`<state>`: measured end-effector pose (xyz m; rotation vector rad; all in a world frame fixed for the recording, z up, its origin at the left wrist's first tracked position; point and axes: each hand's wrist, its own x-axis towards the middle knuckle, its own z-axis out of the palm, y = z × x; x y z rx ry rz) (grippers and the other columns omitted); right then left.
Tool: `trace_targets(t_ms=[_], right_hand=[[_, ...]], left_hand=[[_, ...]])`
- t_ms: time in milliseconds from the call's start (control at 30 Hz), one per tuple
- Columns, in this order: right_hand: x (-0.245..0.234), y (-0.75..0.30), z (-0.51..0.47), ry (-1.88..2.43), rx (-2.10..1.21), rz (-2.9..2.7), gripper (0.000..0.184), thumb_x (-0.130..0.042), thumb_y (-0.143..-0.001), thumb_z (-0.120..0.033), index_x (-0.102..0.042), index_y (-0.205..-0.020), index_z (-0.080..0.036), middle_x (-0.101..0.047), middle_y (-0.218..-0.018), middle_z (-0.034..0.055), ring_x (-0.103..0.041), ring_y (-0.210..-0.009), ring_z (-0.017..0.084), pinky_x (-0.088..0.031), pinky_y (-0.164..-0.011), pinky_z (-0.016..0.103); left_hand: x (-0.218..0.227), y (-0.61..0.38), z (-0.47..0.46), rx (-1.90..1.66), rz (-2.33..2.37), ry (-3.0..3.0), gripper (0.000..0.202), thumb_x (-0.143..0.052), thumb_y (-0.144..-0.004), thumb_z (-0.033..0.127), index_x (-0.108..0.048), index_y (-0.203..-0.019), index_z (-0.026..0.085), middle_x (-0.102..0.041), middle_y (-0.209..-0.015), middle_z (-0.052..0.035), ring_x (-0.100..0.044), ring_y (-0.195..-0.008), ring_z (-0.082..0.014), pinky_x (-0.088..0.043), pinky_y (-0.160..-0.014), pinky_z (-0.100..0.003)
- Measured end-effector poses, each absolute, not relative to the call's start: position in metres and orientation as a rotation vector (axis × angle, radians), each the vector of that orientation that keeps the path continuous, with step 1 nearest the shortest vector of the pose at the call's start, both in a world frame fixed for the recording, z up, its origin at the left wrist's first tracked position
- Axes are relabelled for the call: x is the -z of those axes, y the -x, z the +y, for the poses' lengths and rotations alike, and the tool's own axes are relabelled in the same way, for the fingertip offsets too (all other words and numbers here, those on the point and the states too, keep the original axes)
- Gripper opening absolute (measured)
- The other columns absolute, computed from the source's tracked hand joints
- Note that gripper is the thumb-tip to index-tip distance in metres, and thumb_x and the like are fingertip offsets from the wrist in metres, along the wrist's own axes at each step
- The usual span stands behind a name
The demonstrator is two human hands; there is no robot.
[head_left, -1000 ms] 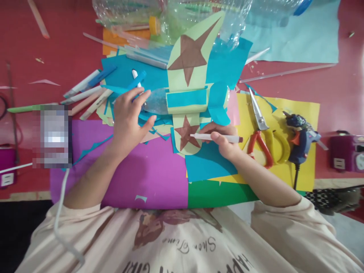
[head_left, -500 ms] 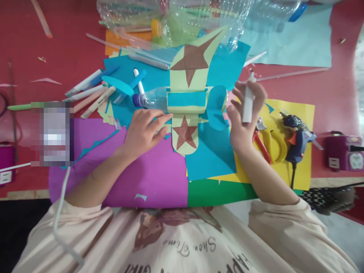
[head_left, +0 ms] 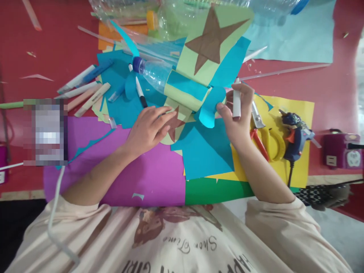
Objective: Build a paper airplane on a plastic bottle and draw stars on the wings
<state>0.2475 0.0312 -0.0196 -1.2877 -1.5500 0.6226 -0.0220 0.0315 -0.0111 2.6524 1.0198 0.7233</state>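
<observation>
A toy plane made from a clear plastic bottle (head_left: 156, 76) with a purple cap lies tilted in front of me. Light green paper wings (head_left: 183, 57) with brown stars cross it, a blue paper strip (head_left: 189, 85) runs over its middle, and a curved blue paper tail piece (head_left: 212, 104) sits at its right end. My left hand (head_left: 150, 125) rests with fingers stretched out on the near wing's star. A white marker (head_left: 236, 99) is held in my right hand (head_left: 239, 110), whose thumb and fingertips meet the plane's tail end.
Several markers (head_left: 91, 99) lie at the left, near a pixelated device (head_left: 48, 132) with a white cable. Red-handled pliers (head_left: 259, 144) and a glue gun (head_left: 295, 138) lie on yellow paper (head_left: 304, 113). Clear plastic bottles (head_left: 170, 22) stand along the back. Purple paper (head_left: 127, 178) covers the front.
The plane has turned, its cap end swinging away from me and its far wing tipping right. My right hand has moved left onto the tail end. A black-tipped white marker shows more fully.
</observation>
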Motion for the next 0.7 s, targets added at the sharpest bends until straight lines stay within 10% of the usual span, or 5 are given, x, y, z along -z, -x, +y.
trace_targets(t_ms=[500,700], right_hand=[[0.021,-0.203,-0.006,1.143,-1.140,-1.276,0.054,-0.069,-0.079,-0.041,-0.032,-0.119,-0.037,-0.046,-0.113,0.0019,-0.065,-0.071,0.010,-0.059,-0.061,0.027],[0.017,-0.218,0.009,1.183,-0.485,-1.255,0.036,-0.058,-0.086,-0.042,-0.041,-0.118,-0.036,-0.048,-0.094,0.0015,-0.058,-0.072,0.013,-0.056,-0.066,0.032]], left_hand=[[0.012,0.020,0.020,-0.833,1.261,-2.678,0.072,-0.047,-0.090,0.062,-0.022,-0.147,0.026,-0.049,-0.136,-0.0147,-0.049,-0.125,-0.0323,-0.037,-0.104,-0.046],[0.013,0.023,0.022,-0.757,1.239,-2.656,0.072,-0.047,-0.091,0.059,-0.017,-0.149,0.028,-0.043,-0.145,-0.0132,-0.043,-0.133,-0.0326,-0.032,-0.109,-0.047]])
